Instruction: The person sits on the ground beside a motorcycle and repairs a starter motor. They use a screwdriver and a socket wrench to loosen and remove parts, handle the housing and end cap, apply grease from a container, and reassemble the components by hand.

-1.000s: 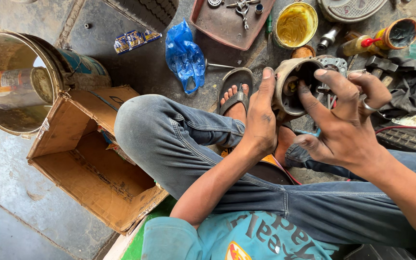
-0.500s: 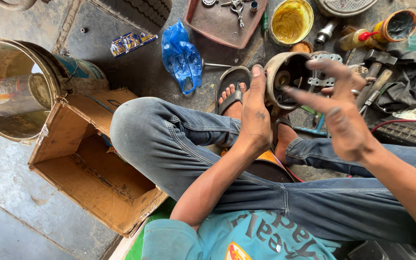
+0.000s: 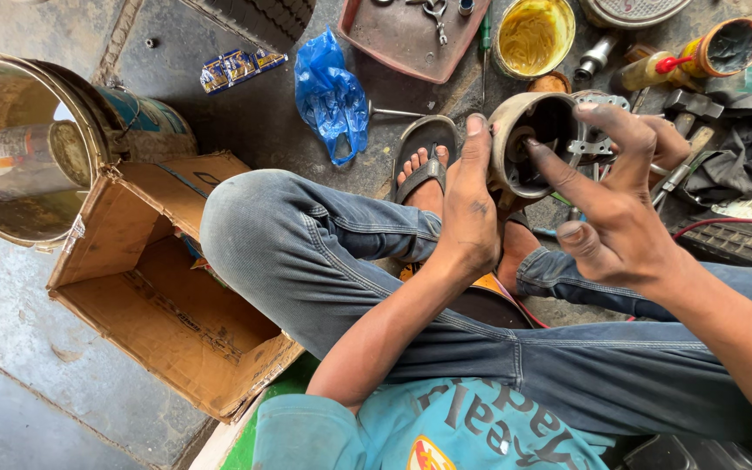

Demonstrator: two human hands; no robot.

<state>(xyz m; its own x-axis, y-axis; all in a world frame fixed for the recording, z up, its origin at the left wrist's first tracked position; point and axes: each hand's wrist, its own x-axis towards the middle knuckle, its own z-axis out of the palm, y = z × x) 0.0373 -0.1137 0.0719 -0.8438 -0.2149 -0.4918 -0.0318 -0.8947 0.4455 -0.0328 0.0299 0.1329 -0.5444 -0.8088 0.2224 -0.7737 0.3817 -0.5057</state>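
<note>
The left hand (image 3: 467,209) is closed around the side of a round metal cup-shaped part (image 3: 528,139), fingers wrapped behind it and the thumb lying up along its near rim, holding it with the open mouth turned toward the camera, above the person's foot in a dark sandal (image 3: 424,161). The right hand (image 3: 620,218) is spread open, holding nothing; its index finger reaches into the mouth of the part and touches the dark inside, while another finger curls over the far rim. The part sits in the air over the concrete floor (image 3: 245,113), just in front of the bent knee in grey jeans (image 3: 306,244). On the floor beyond it lie a tin of yellow grease (image 3: 533,35), a reddish tray (image 3: 402,39) with small tools, a blue plastic bag (image 3: 331,91) and a hammer (image 3: 689,109) beside a dark cloth (image 3: 741,148). To the left of the knee stands an open cardboard box (image 3: 158,296), touching a large metal drum (image 3: 36,139) lying on its side.
</note>
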